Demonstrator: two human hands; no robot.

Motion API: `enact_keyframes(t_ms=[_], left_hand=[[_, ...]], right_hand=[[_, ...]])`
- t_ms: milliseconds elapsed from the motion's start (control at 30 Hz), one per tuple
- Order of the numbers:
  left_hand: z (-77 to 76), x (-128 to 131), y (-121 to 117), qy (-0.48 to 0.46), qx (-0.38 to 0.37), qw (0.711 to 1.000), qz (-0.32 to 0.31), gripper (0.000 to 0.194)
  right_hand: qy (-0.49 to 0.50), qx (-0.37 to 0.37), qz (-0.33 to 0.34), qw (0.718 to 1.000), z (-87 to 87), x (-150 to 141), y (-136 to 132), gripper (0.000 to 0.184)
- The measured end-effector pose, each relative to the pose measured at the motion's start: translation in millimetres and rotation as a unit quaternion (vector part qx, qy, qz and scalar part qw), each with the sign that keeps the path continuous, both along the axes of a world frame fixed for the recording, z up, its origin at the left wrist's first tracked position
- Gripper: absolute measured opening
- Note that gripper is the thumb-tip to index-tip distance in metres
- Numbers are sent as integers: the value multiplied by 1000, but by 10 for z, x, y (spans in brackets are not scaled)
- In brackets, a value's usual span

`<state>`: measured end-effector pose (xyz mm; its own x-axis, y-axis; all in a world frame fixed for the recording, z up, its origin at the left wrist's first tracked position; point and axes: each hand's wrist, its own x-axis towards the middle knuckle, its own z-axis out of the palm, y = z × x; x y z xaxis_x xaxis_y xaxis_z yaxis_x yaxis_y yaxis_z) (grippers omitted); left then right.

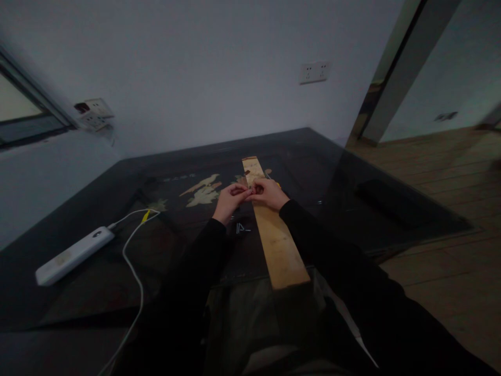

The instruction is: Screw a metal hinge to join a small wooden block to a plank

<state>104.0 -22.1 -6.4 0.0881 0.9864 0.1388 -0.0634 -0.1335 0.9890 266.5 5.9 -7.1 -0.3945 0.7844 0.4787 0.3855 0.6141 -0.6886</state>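
Note:
A long, narrow wooden board (278, 245) lies on the dark table, its near end reaching the table's front edge. Over the board's far half, my left hand (230, 201) and my right hand (271, 193) meet with fingertips pinched together. Whatever they pinch is too small and dark to name. Just this side of my left hand, a few thin, shiny metal pieces (240, 228), like nails, lie on the tabletop. A bit of something orange-yellow (278, 185) shows behind my right hand; the rest of it is hidden.
The dark, glossy table (332, 209) has a bird-and-flower picture (203, 193) on its top. At the left lies a white power bank (74, 256) with a white cable (133, 271) trailing to the front edge. A white wall (219, 78) with sockets (314, 72) stands behind.

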Motion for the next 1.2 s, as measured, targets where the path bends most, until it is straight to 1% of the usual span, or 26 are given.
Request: enact_keyframes(t_ms=[100,333,467,567,667,767,900,1067,1200], left_hand=[[-21,-12,31,-6,4,1000,12,33],[-41,-21,50,-14,19,999,24,34],[-37,-33,56,-29,23,999,20,36],[-43,-49,74,-48,20,998,31,36],[-51,-58,81,-56,15,998,35,35],[-62,-51,70,-54,16,998,21,35],[-89,-25,59,-45,9,999,-17,38],[-106,-8,68,-49,-2,998,-43,43],[-100,-9,73,-32,5,999,-34,41]], right_hand=[[35,-25,21,999,-14,-20,7,35],[47,-22,24,998,-38,-24,36,33],[53,-41,27,997,-22,-19,32,28],[57,-47,19,997,8,-22,11,22],[87,-71,21,993,21,-25,-4,19],[119,-116,38,985,12,-24,-1,20],[141,-159,43,976,2,-24,11,21],[161,-174,40,971,13,-24,28,21],[155,-162,32,974,11,-21,39,20]])
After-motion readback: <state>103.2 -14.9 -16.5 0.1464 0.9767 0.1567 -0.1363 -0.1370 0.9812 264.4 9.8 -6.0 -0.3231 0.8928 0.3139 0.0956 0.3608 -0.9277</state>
